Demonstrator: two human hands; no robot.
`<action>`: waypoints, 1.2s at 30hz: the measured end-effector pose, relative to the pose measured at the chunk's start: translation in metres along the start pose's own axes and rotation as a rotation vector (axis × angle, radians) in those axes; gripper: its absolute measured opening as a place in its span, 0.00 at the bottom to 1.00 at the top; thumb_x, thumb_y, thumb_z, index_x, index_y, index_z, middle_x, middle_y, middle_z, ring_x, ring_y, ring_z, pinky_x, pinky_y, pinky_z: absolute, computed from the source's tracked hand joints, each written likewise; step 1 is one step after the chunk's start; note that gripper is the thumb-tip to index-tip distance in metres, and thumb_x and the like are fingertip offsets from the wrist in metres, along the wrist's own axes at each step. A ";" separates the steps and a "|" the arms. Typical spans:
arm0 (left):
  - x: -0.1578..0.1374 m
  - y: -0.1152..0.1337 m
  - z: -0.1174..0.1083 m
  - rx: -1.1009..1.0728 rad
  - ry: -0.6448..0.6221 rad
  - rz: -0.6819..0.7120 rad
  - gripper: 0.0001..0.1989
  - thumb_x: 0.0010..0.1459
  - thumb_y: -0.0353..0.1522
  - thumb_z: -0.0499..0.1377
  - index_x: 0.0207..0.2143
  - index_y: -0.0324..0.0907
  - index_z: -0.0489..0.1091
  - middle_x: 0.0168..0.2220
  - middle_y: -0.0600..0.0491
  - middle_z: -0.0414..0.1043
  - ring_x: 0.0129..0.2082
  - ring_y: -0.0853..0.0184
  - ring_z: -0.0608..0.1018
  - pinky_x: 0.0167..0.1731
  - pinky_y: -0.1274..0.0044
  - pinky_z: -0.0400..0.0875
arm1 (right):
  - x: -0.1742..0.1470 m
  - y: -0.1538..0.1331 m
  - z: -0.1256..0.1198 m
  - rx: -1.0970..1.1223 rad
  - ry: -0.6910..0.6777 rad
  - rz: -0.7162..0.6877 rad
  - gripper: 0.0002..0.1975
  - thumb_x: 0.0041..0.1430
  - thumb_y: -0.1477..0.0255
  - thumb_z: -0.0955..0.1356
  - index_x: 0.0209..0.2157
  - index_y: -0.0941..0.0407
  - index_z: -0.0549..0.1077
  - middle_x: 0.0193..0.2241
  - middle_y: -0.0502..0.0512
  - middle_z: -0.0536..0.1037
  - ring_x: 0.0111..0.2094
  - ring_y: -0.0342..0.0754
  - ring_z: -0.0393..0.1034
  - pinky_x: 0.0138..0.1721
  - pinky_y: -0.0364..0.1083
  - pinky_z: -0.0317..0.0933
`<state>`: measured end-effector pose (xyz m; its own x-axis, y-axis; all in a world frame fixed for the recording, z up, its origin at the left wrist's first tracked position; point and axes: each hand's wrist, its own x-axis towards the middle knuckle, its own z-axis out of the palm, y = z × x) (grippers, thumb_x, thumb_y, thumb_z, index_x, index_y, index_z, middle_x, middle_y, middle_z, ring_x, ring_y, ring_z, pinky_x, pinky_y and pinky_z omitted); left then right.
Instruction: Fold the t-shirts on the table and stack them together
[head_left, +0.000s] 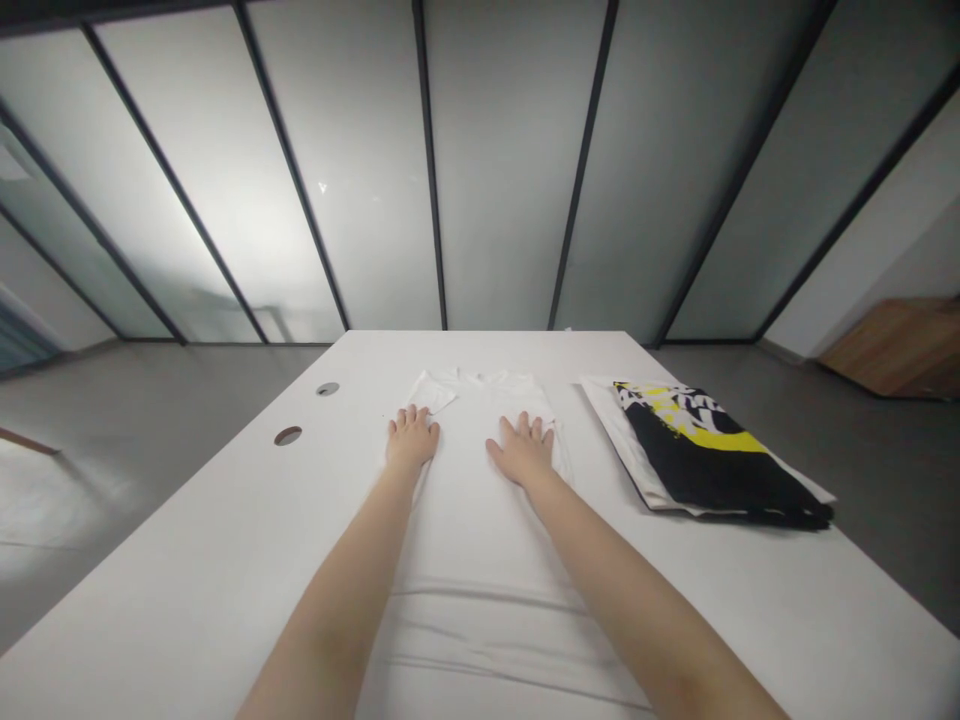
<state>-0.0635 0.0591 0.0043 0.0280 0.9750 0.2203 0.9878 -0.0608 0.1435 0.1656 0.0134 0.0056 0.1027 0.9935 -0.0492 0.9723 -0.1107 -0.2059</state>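
A white T-shirt (pixel 472 520) lies spread on the white table, its collar and sleeves at the far end and its lower part toward me. Several creases run across the cloth near me. My left hand (pixel 412 437) rests palm down along the shirt's left side, just below the left sleeve, with the fingers apart. On the right part of the shirt, my right hand (pixel 523 450) lies flat with its fingers spread. Neither hand grips the cloth. My forearms cover parts of the shirt's sides.
To the right, a stack of folded clothes (pixel 705 455) sits on the table (pixel 247 560), topped by black cloth with a yellow and white print. Two round holes (pixel 288 436) are in the tabletop at left. Frosted glass panels (pixel 502 200) stand beyond the far edge.
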 end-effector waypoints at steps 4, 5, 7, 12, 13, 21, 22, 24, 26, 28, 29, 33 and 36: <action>0.003 -0.001 -0.006 0.007 -0.010 0.023 0.24 0.71 0.39 0.49 0.63 0.41 0.69 0.66 0.39 0.69 0.66 0.48 0.67 0.64 0.55 0.63 | 0.005 0.004 -0.006 -0.010 -0.038 -0.023 0.39 0.71 0.47 0.59 0.76 0.49 0.53 0.78 0.68 0.42 0.76 0.74 0.34 0.69 0.72 0.29; 0.003 -0.002 -0.008 -0.001 -0.014 0.026 0.23 0.71 0.39 0.49 0.63 0.42 0.70 0.65 0.39 0.70 0.66 0.49 0.68 0.64 0.56 0.63 | 0.008 0.006 -0.009 -0.015 -0.043 -0.040 0.38 0.71 0.48 0.59 0.76 0.49 0.54 0.78 0.68 0.43 0.76 0.73 0.34 0.69 0.72 0.29; 0.001 -0.003 -0.010 -0.016 -0.008 0.024 0.23 0.72 0.38 0.48 0.64 0.42 0.69 0.67 0.39 0.68 0.68 0.50 0.67 0.66 0.57 0.62 | 0.012 0.011 -0.014 -0.019 -0.051 -0.079 0.38 0.71 0.48 0.60 0.75 0.49 0.55 0.78 0.67 0.44 0.76 0.72 0.36 0.70 0.70 0.31; -0.040 -0.003 -0.014 -0.055 0.015 0.110 0.24 0.73 0.39 0.49 0.66 0.43 0.67 0.73 0.40 0.60 0.73 0.50 0.61 0.69 0.56 0.58 | -0.001 0.026 -0.019 0.024 0.012 -0.162 0.35 0.72 0.51 0.62 0.74 0.49 0.58 0.77 0.63 0.48 0.77 0.67 0.35 0.72 0.66 0.32; -0.054 -0.003 -0.014 -0.051 0.000 0.155 0.24 0.73 0.40 0.49 0.66 0.43 0.67 0.73 0.41 0.59 0.74 0.50 0.61 0.70 0.57 0.57 | -0.011 0.029 -0.017 0.032 0.040 -0.171 0.33 0.73 0.52 0.61 0.74 0.49 0.60 0.77 0.62 0.48 0.77 0.66 0.35 0.72 0.65 0.31; -0.142 0.007 -0.011 0.018 -0.175 0.261 0.34 0.71 0.50 0.47 0.74 0.46 0.59 0.76 0.42 0.51 0.76 0.46 0.53 0.72 0.52 0.50 | -0.095 0.025 0.009 0.019 -0.089 -0.114 0.41 0.69 0.47 0.62 0.76 0.51 0.55 0.77 0.68 0.46 0.76 0.76 0.37 0.71 0.70 0.32; -0.142 0.010 -0.011 0.024 -0.178 0.253 0.35 0.71 0.51 0.47 0.74 0.46 0.58 0.77 0.42 0.50 0.76 0.44 0.52 0.71 0.51 0.49 | -0.097 0.024 0.009 0.011 -0.097 -0.115 0.42 0.69 0.46 0.62 0.76 0.51 0.54 0.77 0.69 0.45 0.76 0.77 0.36 0.71 0.71 0.32; -0.136 0.015 -0.012 0.035 -0.182 0.238 0.36 0.71 0.52 0.47 0.74 0.46 0.57 0.77 0.41 0.49 0.76 0.42 0.52 0.71 0.49 0.49 | -0.093 0.023 0.009 -0.007 -0.082 -0.116 0.42 0.69 0.44 0.61 0.76 0.50 0.54 0.77 0.69 0.45 0.76 0.77 0.36 0.70 0.72 0.31; -0.125 0.019 -0.012 0.041 -0.178 0.228 0.36 0.71 0.52 0.48 0.74 0.45 0.58 0.77 0.40 0.49 0.76 0.41 0.52 0.71 0.49 0.49 | -0.082 0.022 0.007 -0.024 -0.055 -0.108 0.41 0.70 0.44 0.60 0.76 0.49 0.54 0.77 0.69 0.45 0.76 0.77 0.37 0.69 0.73 0.30; -0.109 0.023 -0.010 0.036 -0.167 0.227 0.36 0.71 0.52 0.49 0.74 0.46 0.58 0.77 0.40 0.49 0.76 0.41 0.53 0.71 0.49 0.48 | -0.065 0.022 0.005 -0.036 -0.039 -0.099 0.40 0.71 0.44 0.59 0.76 0.48 0.54 0.77 0.69 0.45 0.76 0.77 0.37 0.69 0.74 0.31; -0.100 0.024 -0.008 0.031 -0.161 0.223 0.36 0.70 0.52 0.49 0.74 0.47 0.58 0.77 0.41 0.50 0.76 0.42 0.53 0.71 0.50 0.48 | -0.056 0.022 0.004 -0.039 -0.033 -0.096 0.40 0.71 0.44 0.59 0.76 0.48 0.54 0.77 0.69 0.45 0.76 0.76 0.37 0.69 0.74 0.31; -0.056 0.029 0.001 0.015 -0.167 0.188 0.37 0.70 0.52 0.50 0.74 0.46 0.58 0.77 0.39 0.50 0.76 0.41 0.54 0.71 0.49 0.47 | -0.012 0.021 -0.003 -0.052 -0.015 -0.108 0.39 0.70 0.45 0.60 0.76 0.46 0.55 0.77 0.68 0.45 0.76 0.75 0.38 0.69 0.74 0.32; -0.021 0.030 0.007 -0.011 -0.160 0.183 0.36 0.70 0.52 0.50 0.73 0.46 0.59 0.77 0.39 0.50 0.76 0.41 0.54 0.71 0.48 0.46 | 0.022 0.020 -0.009 -0.052 -0.016 -0.123 0.38 0.71 0.46 0.60 0.75 0.46 0.55 0.78 0.67 0.45 0.76 0.73 0.39 0.70 0.72 0.32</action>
<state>-0.0330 0.0386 -0.0028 0.2314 0.9689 0.0879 0.9622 -0.2413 0.1264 0.1889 0.0329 0.0095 -0.0210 0.9989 -0.0424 0.9869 0.0140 -0.1608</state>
